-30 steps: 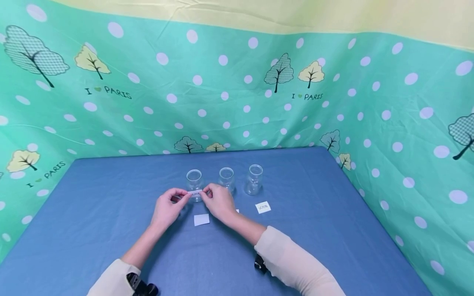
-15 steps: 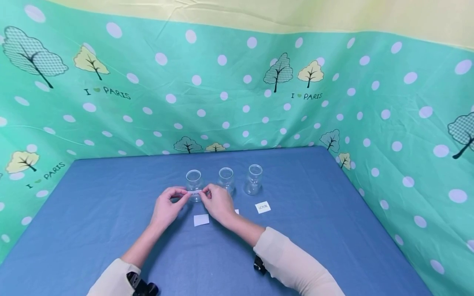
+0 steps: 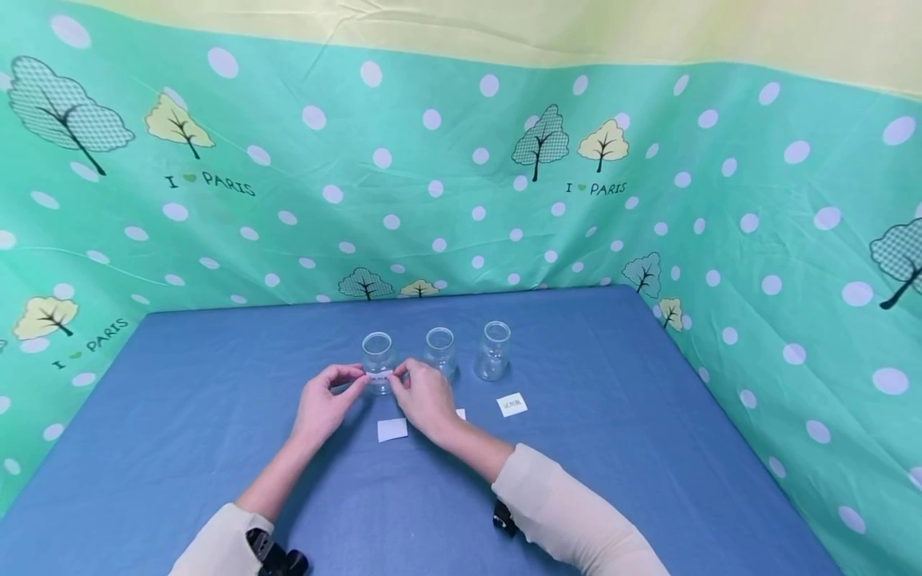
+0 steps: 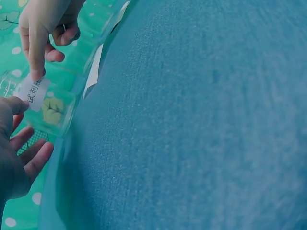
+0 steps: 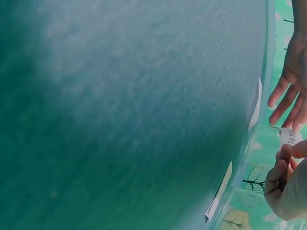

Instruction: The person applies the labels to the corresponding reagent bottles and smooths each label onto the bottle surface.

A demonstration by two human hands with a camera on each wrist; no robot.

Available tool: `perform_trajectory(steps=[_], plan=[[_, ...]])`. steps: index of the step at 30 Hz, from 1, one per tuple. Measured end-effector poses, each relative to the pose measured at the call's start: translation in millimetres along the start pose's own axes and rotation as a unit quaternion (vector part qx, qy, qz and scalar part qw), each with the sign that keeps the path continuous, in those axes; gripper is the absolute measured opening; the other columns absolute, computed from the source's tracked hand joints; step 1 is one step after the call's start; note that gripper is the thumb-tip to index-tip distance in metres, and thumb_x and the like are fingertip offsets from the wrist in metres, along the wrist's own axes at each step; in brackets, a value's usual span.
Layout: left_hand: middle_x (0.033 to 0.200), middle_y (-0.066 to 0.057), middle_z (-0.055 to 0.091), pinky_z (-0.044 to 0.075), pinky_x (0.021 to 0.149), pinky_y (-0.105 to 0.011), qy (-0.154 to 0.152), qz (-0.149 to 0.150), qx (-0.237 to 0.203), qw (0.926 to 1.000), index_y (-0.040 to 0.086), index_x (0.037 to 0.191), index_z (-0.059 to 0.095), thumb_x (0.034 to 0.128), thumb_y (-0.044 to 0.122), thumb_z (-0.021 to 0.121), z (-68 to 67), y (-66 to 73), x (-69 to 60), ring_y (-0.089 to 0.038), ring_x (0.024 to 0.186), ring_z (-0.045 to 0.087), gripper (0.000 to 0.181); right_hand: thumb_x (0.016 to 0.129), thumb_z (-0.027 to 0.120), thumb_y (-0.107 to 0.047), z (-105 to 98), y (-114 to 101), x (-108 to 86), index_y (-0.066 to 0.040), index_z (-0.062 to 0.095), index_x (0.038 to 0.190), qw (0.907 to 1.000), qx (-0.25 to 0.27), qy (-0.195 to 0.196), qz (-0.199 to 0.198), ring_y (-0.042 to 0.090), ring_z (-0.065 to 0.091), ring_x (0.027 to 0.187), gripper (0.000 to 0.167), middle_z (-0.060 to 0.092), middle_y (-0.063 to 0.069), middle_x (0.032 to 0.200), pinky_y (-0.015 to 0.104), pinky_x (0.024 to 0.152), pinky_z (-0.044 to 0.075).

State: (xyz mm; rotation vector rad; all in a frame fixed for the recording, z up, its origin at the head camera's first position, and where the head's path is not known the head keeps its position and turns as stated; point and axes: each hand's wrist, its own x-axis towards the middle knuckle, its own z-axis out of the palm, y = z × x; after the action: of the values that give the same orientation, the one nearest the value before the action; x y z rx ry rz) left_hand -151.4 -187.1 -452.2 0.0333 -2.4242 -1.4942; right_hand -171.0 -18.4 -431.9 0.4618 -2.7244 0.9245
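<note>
Three clear glass jars stand in a row. My left hand (image 3: 324,404) and right hand (image 3: 428,396) meet at the front of the left jar (image 3: 378,352). Between them a small white label (image 3: 378,377) with dark written characters lies against the glass. My left thumb and index finger pinch its left end; the right fingertips hold its right end. In the left wrist view the label (image 4: 34,94) looks flat on the jar, with my right index finger pressing its edge. The middle jar (image 3: 440,348) is partly hidden by my right hand.
The right jar (image 3: 494,356) stands beside the middle one. A written label (image 3: 512,404) lies in front of it. A blank white paper (image 3: 392,430) lies nearer, and another paper (image 3: 461,414) is mostly covered by the right hand. A patterned curtain (image 3: 446,216) hangs behind the blue table (image 3: 591,480).
The label's printed face shows a little more clearly against the jar. Both hands have stayed almost still at its two ends.
</note>
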Motion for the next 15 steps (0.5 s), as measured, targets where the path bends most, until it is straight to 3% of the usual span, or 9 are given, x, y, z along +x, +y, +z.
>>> perform_trajectory(steps=[3, 8, 15], plan=[[0.110, -0.014, 0.068, 0.052, 0.082, -0.025, -0.003, -0.008, -0.021, 0.9997, 0.002, 0.103, 0.064, 0.0833, 0.019, 0.071, 0.1, -1.2, 0.7, -0.016, 0.094, 0.065, 0.027, 0.087, 0.064, -0.033, 0.7, 0.2, 0.1, -0.017, 0.065, 0.091, 0.9999, 0.007, -0.003, 0.008, 0.004, 0.048, 0.054, 0.016, 0.056, -0.008, 0.064, 0.020, 0.051, 0.037], [0.114, -0.020, 0.065, 0.050, 0.074, -0.016, -0.012, -0.017, -0.053, 0.9983, 0.001, 0.117, 0.057, 0.0834, 0.017, 0.071, -0.6, -1.8, 1.0, -0.028, 0.097, 0.065, 0.040, 0.087, 0.064, -0.034, 0.3, -0.2, 0.3, -0.016, 0.061, 0.096, 0.9995, 0.020, -0.011, 0.023, 0.005, 0.049, 0.054, 0.021, 0.056, -0.007, 0.063, 0.021, 0.051, 0.037], [0.116, -0.019, 0.065, 0.050, 0.068, -0.016, -0.031, -0.027, -0.022, 0.9989, 0.003, 0.128, 0.053, 0.0847, 0.022, 0.069, -2.1, -1.5, 1.8, -0.033, 0.097, 0.064, 0.050, 0.088, 0.063, -0.037, 1.2, -0.2, -0.2, -0.014, 0.060, 0.114, 0.9983, 0.031, -0.014, 0.048, 0.006, 0.057, 0.059, 0.034, 0.065, -0.004, 0.069, 0.022, 0.052, 0.041]])
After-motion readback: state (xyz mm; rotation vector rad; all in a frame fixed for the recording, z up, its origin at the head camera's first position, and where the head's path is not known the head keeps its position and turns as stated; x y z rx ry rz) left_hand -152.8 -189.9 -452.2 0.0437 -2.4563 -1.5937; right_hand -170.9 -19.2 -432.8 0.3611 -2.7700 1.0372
